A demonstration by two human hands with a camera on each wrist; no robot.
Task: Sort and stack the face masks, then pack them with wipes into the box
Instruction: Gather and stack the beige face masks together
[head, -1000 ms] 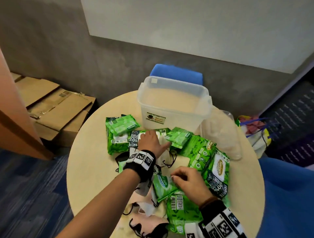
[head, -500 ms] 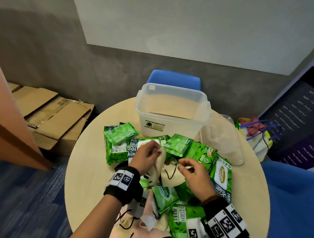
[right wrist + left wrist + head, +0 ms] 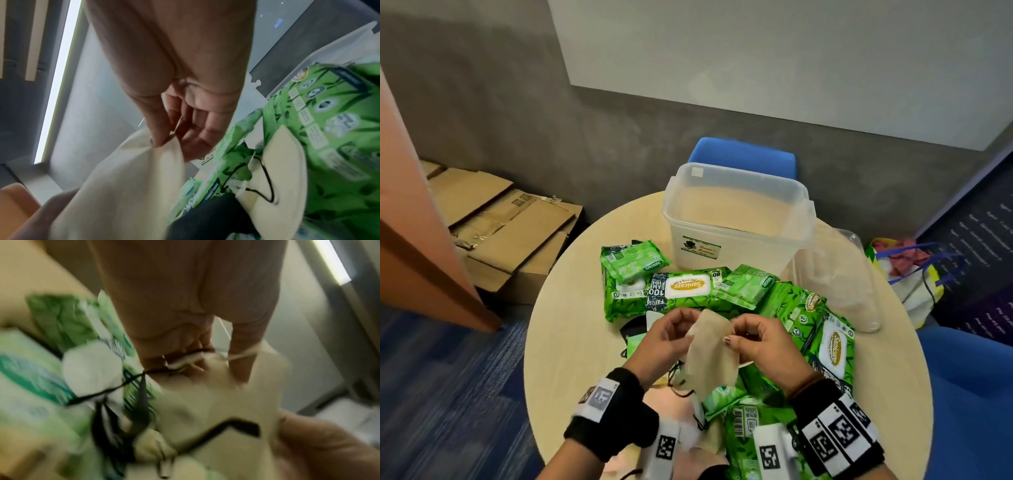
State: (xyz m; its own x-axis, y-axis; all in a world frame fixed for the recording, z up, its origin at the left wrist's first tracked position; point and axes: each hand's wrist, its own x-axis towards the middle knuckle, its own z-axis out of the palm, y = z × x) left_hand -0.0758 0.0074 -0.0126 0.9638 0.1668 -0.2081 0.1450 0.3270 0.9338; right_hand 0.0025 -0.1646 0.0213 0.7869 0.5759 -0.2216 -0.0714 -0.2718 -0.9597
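A beige face mask (image 3: 710, 353) hangs above the round table (image 3: 571, 346), held up between both hands. My left hand (image 3: 674, 330) pinches its top left edge. My right hand (image 3: 743, 337) pinches its top right corner, thumb and forefinger on the beige mask (image 3: 131, 170). Black ear loops (image 3: 123, 386) dangle under it. More beige and pink masks (image 3: 681, 411) lie in a heap near me, and another beige mask (image 3: 281, 164) lies on the packs. Several green wipes packs (image 3: 688, 287) are spread across the middle and right. The clear plastic box (image 3: 736, 219) stands open at the far side.
The box's clear lid (image 3: 839, 281) lies to the right of it. A blue chair (image 3: 743, 156) stands behind the table, another blue seat (image 3: 969, 387) at the right. Flattened cardboard boxes (image 3: 500, 222) lie on the floor at left. A bag (image 3: 907, 270) sits at right.
Both hands have lifted a beige mask out of the pile and now hold it up by its top edge. The head view has tilted upward slightly.
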